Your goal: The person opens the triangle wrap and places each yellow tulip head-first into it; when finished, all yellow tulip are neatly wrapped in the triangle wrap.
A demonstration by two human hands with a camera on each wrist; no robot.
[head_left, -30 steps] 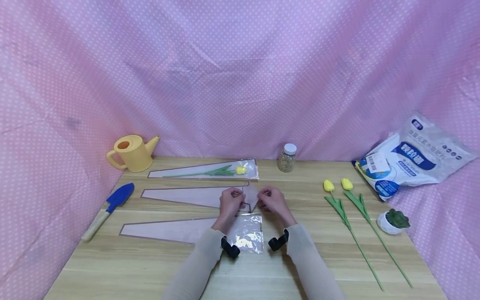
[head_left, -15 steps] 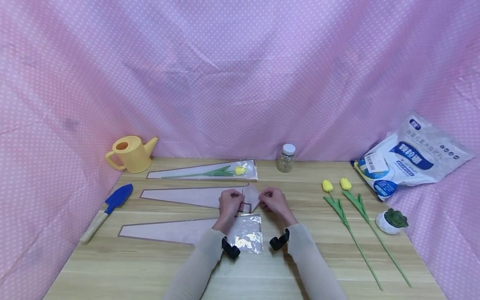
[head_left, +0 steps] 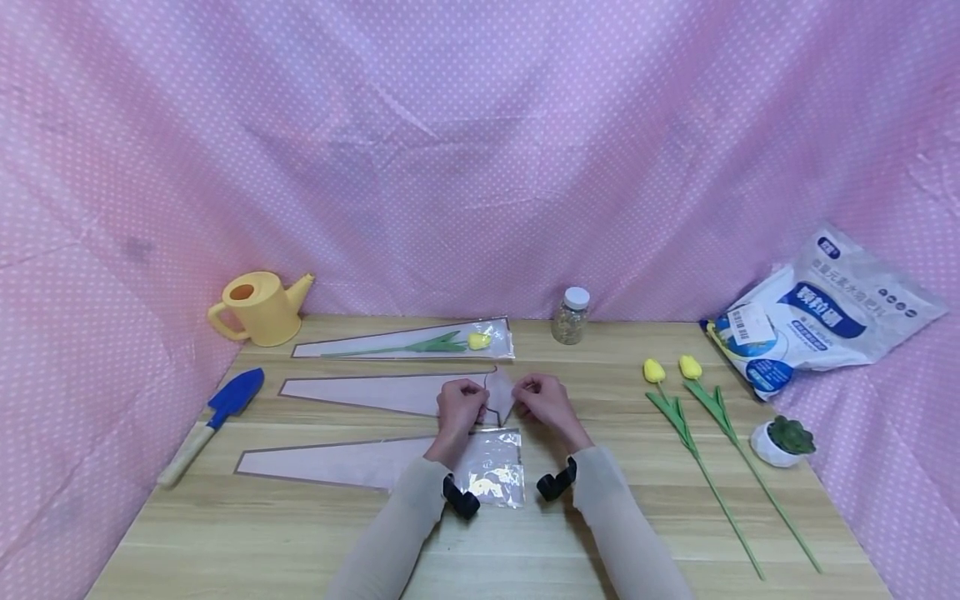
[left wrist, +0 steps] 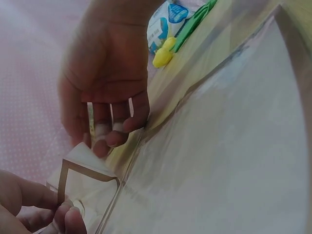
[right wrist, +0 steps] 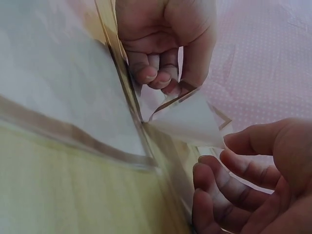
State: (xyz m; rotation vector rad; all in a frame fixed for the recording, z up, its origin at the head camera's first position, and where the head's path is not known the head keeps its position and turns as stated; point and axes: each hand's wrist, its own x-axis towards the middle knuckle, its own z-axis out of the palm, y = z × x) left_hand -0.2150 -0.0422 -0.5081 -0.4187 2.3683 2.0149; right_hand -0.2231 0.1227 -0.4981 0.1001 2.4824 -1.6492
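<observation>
"How far along are we?"

"About a third, we'd judge. Toward 10 o'clock of the hands, our far sleeve (head_left: 330, 344) has a yellow tulip (head_left: 438, 343) inside. In the middle sleeve (head_left: 360, 390), between the other two, we see no flower, nor in the near sleeve (head_left: 330, 461) toward 8 o'clock. Two loose tulips (head_left: 681, 422) lie on the table (head_left: 247, 533), well apart from the hands toward 3 and 4 o'clock, so we'd say both need sleeving."

"And where is the sleeve we're working on?"

"Its wide end is right at our hands, its narrow end pointing to 9 o'clock. The left hand (head_left: 460, 404) pinches the edge there. The right hand (head_left: 547, 402) has thumb and forefinger close together at the tip of the folded film (head_left: 504, 393), seemingly pinching it."

"So the fold sits between them, at the left hand's 3 o'clock. Are its layers parted?"

"We can't tell."
</observation>
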